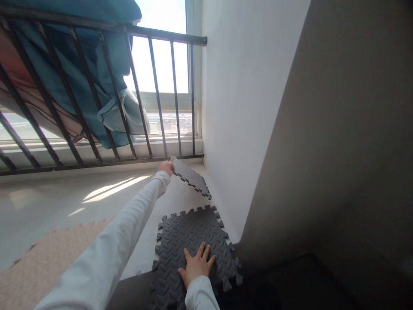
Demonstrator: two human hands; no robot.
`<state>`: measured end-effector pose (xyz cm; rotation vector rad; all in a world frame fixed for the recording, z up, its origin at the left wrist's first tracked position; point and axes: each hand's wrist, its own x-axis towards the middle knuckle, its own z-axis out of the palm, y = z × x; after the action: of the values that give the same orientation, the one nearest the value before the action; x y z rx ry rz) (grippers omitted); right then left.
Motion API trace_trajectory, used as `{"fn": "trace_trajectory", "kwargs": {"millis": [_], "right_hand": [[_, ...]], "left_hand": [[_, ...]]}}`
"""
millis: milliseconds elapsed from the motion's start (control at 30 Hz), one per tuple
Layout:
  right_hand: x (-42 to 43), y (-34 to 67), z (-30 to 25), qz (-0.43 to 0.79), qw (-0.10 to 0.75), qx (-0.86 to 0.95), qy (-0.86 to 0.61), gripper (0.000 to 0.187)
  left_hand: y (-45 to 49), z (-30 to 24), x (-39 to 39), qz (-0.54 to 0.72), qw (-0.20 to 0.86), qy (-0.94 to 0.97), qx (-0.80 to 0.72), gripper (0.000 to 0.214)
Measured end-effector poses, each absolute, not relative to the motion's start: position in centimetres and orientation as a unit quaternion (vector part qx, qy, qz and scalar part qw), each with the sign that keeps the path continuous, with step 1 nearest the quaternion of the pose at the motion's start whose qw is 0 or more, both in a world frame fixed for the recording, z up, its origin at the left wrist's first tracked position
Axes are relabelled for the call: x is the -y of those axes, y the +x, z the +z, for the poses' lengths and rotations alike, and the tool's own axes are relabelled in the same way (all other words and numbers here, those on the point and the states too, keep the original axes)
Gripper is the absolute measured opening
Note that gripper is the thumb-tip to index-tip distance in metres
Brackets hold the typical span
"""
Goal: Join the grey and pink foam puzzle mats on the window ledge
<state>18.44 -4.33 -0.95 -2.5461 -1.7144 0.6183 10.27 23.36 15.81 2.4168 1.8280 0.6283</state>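
While the left hand (165,167) gripped one gray foam tile (191,175) near its corner, fingers closed on the edge, the right hand (196,266) lay palm down on a second gray tile (180,234), its fingers spread wide. From where I stood, the held tile was tilted, its far corner sloping down toward the white wall (238,107); I could not tell whether that corner met the wall or the floor (19,206). The second tile lay nearer the person, its toothed edges showing, a little apart from the first. Off to the left was a pale pink mat (58,245), partly hidden by the left sleeve (122,232). Beyond the held tile ran a dark railing (161,34), with a blue-green cloth (92,51) behind its bars and a bright window (164,69) past it.
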Motion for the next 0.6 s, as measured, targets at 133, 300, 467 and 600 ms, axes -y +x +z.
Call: {"fn": "trace_trajectory", "kwargs": {"millis": [133,300,467,600], "right_hand": [[4.4,18.4,-1.2,0.188,0.006,0.547,-0.816,0.057],[4.7,18.6,-1.1,0.175,0.030,0.561,-0.809,0.056],[4.8,18.6,-1.2,0.161,0.023,0.558,-0.814,0.055],[4.7,18.6,-1.9,0.153,0.015,0.560,-0.814,0.052]], "left_hand": [[9.5,19.6,-24.1,0.307,0.093,0.717,-0.618,0.027],[2.7,20.9,-22.7,0.507,0.307,0.583,-0.556,0.027],[-10.0,19.0,-16.1,0.630,0.354,0.432,-0.539,0.017],[-22.4,15.2,-8.8,0.602,0.301,0.357,-0.647,0.017]]}}
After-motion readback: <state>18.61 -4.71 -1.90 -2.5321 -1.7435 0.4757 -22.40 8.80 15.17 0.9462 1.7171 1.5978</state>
